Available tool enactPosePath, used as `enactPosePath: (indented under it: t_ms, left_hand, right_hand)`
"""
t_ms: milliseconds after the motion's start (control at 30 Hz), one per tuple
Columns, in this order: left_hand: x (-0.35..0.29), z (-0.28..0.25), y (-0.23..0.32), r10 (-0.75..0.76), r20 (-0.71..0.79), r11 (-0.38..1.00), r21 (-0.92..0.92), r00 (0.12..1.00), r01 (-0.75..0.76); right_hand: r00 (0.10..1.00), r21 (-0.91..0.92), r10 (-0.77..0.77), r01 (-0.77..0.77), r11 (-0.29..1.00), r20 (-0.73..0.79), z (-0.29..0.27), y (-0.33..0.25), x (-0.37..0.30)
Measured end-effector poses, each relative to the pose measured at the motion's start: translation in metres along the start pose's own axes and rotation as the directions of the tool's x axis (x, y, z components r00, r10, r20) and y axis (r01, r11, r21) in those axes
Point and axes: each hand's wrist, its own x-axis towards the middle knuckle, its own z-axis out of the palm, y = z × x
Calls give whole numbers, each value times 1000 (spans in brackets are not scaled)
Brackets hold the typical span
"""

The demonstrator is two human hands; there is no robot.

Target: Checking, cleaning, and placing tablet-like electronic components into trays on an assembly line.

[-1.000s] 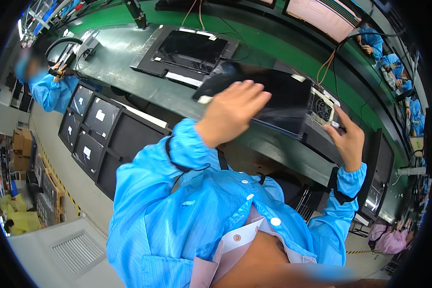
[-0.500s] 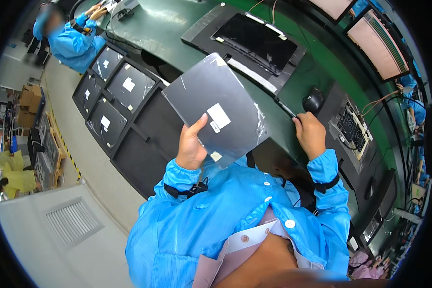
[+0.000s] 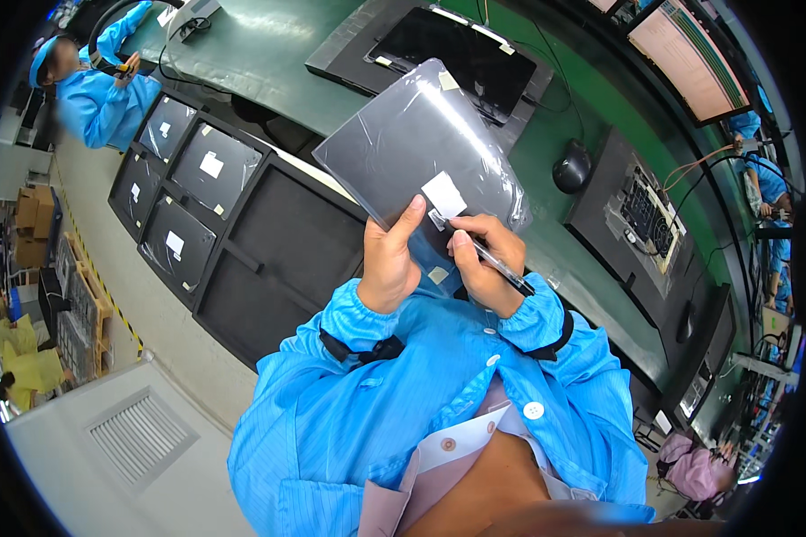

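A thin dark-grey laptop cover (image 3: 403,134), wrapped in glossy clear film, is tilted up in front of me. My left hand (image 3: 390,261) grips its lower edge, with the thumb on top beside a white label (image 3: 443,194). The fingers under the cover are hidden. In my right hand (image 3: 491,265) is a black-and-clear pen (image 3: 510,276), its tip at a small printed sticker just below the white label. Small pale tape tabs sit at the cover's corners.
A black divided tray (image 3: 269,242) on my left holds several similar covers. On the green bench (image 3: 269,54) lie a screen panel (image 3: 457,58), a black mouse (image 3: 575,167) and a keyboard assembly (image 3: 649,219) with wires. A co-worker in blue (image 3: 98,98) stands at the far left.
My right hand has come left from the bench near the mouse, bringing the pen to the cover's sticker. The cover has shifted slightly up and right. The co-worker's arms have moved.
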Motion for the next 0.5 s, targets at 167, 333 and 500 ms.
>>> enactPosePath:
  t_ms: [167, 333, 500]
  left_hand:
    - [3, -6, -2, 9, -29, 1000, -3, 1000, -9]
    - [1, -12, 16, 69, -87, 994, 94, 994, -61]
    - [-23, -98, 83, 0, -261, 1000, 17, 965, 5]
  right_hand:
    - [999, -42, -31, 30, 999, -15, 6, -5, 7]
    - [987, 23, 134, -137, 990, 92, -17, -7, 13]
    - [919, -699, 386, -224, 679, 80, -72, 1, 48]
